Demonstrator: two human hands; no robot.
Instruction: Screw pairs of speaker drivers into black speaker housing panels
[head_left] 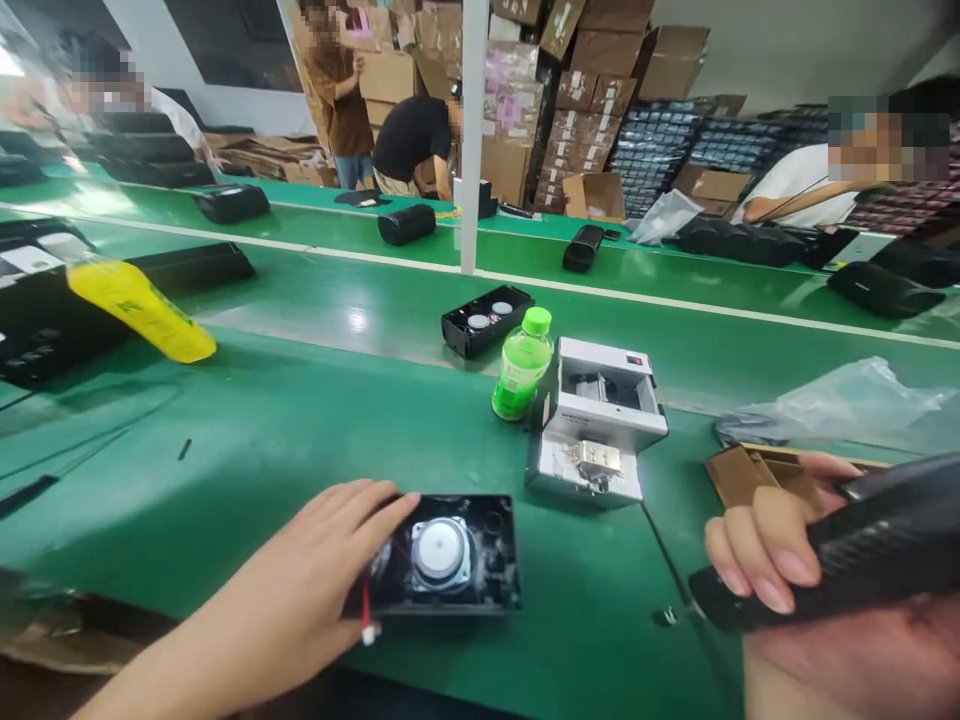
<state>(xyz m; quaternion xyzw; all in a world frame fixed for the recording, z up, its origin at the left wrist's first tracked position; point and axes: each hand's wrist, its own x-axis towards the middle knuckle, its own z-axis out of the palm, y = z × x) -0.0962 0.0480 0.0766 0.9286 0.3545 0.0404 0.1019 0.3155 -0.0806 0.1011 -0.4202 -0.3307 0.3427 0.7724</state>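
Observation:
An open black speaker housing [450,555] lies near the front edge of the green table, with a round white driver showing inside and a red wire at its left end. My left hand [315,575] rests on the housing's left end, fingers curled over it. My right hand [780,560] is closed round a black electric screwdriver [847,555] held at the right, its tip pointing left and low over the table.
A green bottle [522,365] and a silver-white screw dispenser box [596,420] stand behind the housing. Another black housing [487,318] sits on the belt. A clear plastic bag [832,400] and brown carton [750,470] lie right. People work beyond, near stacked cardboard boxes.

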